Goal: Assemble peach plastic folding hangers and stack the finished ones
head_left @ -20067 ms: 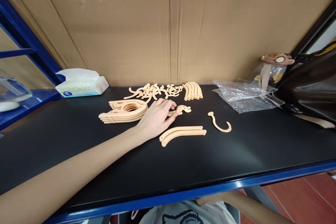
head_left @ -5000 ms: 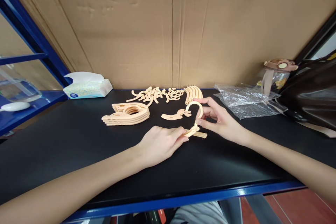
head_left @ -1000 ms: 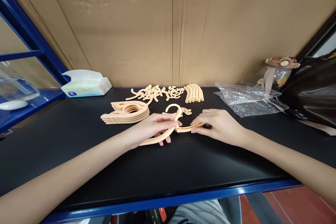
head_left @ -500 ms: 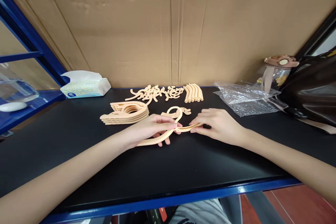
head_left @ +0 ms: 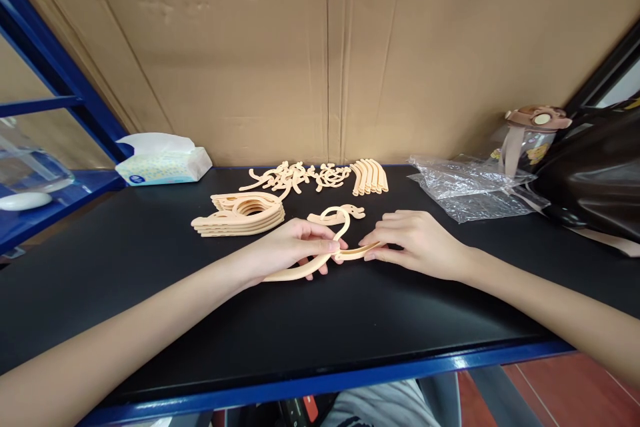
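Observation:
Over the middle of the black table, my left hand [head_left: 313,248] is closed around a beige plastic hanger [head_left: 295,272], its thumb pressing near the joint. The hanger's curved hook [head_left: 345,215] rises above that thumb. My right hand [head_left: 417,243] pinches the far end of a slim, curved hanger arm [head_left: 356,253], whose inner end meets the joint at my left fingertips. Whether the two parts are locked together I cannot tell. Just behind lies another flat beige piece [head_left: 354,211] with a notched end, partly hidden by the hook.
Left of my hands is a stack of beige hanger parts [head_left: 237,223]. Behind are small loose beige pieces [head_left: 285,175] and a row of curved arms [head_left: 370,177]. A tissue pack [head_left: 163,163] stands back left; clear plastic bags [head_left: 465,193], a bottle [head_left: 533,133] and a dark bag [head_left: 595,173] are right.
The hanger's hook has tilted slightly and shifted a little right, with the joint. My right hand's fingers have moved slightly along the arm; both hands keep their hold.

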The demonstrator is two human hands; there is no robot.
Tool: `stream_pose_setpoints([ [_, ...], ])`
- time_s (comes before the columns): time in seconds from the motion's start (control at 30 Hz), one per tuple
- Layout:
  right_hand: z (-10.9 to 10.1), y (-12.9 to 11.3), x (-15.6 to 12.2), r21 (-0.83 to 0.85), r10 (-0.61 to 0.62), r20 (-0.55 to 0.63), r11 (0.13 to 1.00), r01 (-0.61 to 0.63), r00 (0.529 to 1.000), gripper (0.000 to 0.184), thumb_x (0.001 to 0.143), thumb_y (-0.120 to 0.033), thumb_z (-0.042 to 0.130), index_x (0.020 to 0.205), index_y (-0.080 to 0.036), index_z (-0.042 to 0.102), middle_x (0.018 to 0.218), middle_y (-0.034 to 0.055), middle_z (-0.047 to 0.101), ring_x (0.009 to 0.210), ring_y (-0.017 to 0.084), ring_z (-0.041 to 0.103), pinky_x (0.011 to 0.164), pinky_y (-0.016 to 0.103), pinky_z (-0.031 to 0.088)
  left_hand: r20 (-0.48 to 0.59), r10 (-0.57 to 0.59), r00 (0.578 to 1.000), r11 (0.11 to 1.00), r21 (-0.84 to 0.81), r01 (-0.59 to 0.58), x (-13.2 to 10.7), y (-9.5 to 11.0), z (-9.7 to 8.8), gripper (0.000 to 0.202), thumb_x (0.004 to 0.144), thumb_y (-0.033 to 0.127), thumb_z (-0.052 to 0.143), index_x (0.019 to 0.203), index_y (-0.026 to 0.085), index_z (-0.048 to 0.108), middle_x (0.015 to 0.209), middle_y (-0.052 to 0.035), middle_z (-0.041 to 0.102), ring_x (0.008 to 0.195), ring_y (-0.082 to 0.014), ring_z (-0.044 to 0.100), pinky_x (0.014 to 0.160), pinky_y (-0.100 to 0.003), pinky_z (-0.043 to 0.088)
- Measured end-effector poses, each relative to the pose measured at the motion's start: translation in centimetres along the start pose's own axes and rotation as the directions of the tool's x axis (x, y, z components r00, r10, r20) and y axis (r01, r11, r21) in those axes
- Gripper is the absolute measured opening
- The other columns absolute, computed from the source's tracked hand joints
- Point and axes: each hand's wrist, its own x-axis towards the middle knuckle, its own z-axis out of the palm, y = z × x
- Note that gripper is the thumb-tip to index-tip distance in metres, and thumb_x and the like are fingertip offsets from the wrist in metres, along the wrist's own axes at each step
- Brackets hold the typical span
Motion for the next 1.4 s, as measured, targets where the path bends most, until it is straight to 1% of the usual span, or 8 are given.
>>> stream_pose_setpoints([
  [0.2,0.1,-0.2,-0.2,0.014,0.004,0.057,1.000,-0.005,0.998,0.027,0.093,-0.040,0.046,0.100,-0.025,0.067,0.078,-0.0019,0.067,0.070,0.011,0.060,0.062,0.023,0.035,-0.012,0.004,1.000,1.000,0.018,-0.003,0.1,-0.1,0.0,0.026,0.082,0.035,0.062,0.095,0.014,0.069,0.082,-0.0030,0.066,0.065,-0.0105,0.058,0.056,-0.019,0.047],
  [0.43,0.0,-0.7,-0.1,0.217,0.067,0.136,0.971,-0.096,0.988,0.024,0.092,-0.038,0.049,0.095,-0.024,0.068,0.085,-0.0034,0.070,0.069,0.009,0.061,0.060,0.020,0.034,-0.003,-0.012,1.000,0.995,0.104,0.012,-0.1,0.1,-0.3,0.024,0.082,0.035,0.061,0.094,0.017,0.073,0.080,-0.0026,0.069,0.066,-0.0106,0.060,0.058,-0.018,0.044],
  [0.63,-0.1,-1.3,0.3,0.208,0.201,0.196,0.948,-0.242,0.960,0.029,0.087,-0.048,0.053,0.080,-0.021,0.064,0.054,-0.0064,0.057,0.051,0.008,0.048,0.053,0.020,0.028,-0.067,-0.004,0.998,0.993,0.120,0.012,0.1,0.2,0.2,0.027,0.081,0.032,0.059,0.096,0.014,0.072,0.077,-0.0046,0.071,0.063,-0.0134,0.062,0.055,-0.020,0.044],
  [0.87,0.0,-1.5,0.4,0.274,0.272,0.218,0.905,-0.327,0.937,0.032,0.086,-0.049,0.053,0.074,-0.020,0.059,0.052,-0.0079,0.048,0.048,0.007,0.042,0.050,0.019,0.026,-0.126,0.055,0.990,0.973,0.228,-0.025,-0.1,0.1,0.8,0.028,0.082,0.033,0.055,0.094,0.013,0.070,0.075,-0.0040,0.070,0.058,-0.0126,0.060,0.052,-0.021,0.039],
  [1.07,0.1,-1.1,0.3,0.341,0.297,0.222,0.868,-0.360,0.928,0.035,0.082,-0.053,0.056,0.072,-0.020,0.059,0.052,-0.0082,0.047,0.048,0.006,0.039,0.049,0.018,0.025,-0.095,0.134,0.986,0.931,0.352,-0.093,-0.2,-0.8,0.9,0.036,0.089,0.042,0.046,0.100,0.015,0.066,0.072,-0.0013,0.067,0.050,-0.0095,0.051,0.050,-0.022,0.037],
  [1.17,0.0,-0.8,0.3,0.355,0.295,0.231,0.862,-0.362,0.927,0.036,0.082,-0.053,0.056,0.071,-0.019,0.059,0.051,-0.0083,0.048,0.048,0.006,0.038,0.049,0.019,0.026,-0.074,0.161,0.984,0.839,0.536,-0.096,-0.5,-0.7,1.1,0.041,0.093,0.045,0.036,0.093,0.017,0.065,0.068,0.0014,0.062,0.046,-0.0082,0.046,0.048,-0.021,0.033],
  [1.23,-0.1,-0.5,0.3,0.374,0.288,0.234,0.855,-0.359,0.929,0.037,0.082,-0.053,0.056,0.071,-0.018,0.058,0.052,-0.0078,0.050,0.049,0.006,0.039,0.051,0.019,0.027,-0.062,0.202,0.977,0.715,0.691,-0.103,-0.6,-0.6,1.2,0.039,0.093,0.047,0.038,0.089,0.017,0.063,0.062,0.0028,0.057,0.048,-0.0095,0.045,0.047,-0.022,0.028],
  [1.4,-0.2,0.0,0.3,0.327,0.221,0.215,0.902,-0.283,0.951,0.036,0.083,-0.053,0.056,0.073,-0.018,0.057,0.056,-0.0056,0.058,0.052,0.008,0.047,0.054,0.020,0.032,-0.005,0.306,0.952,0.450,0.882,-0.140,-0.6,-0.8,1.5,0.029,0.092,0.040,0.044,0.106,0.019,0.059,0.067,0.0008,0.059,0.063,-0.0166,0.055,0.054,-0.025,0.029],
])
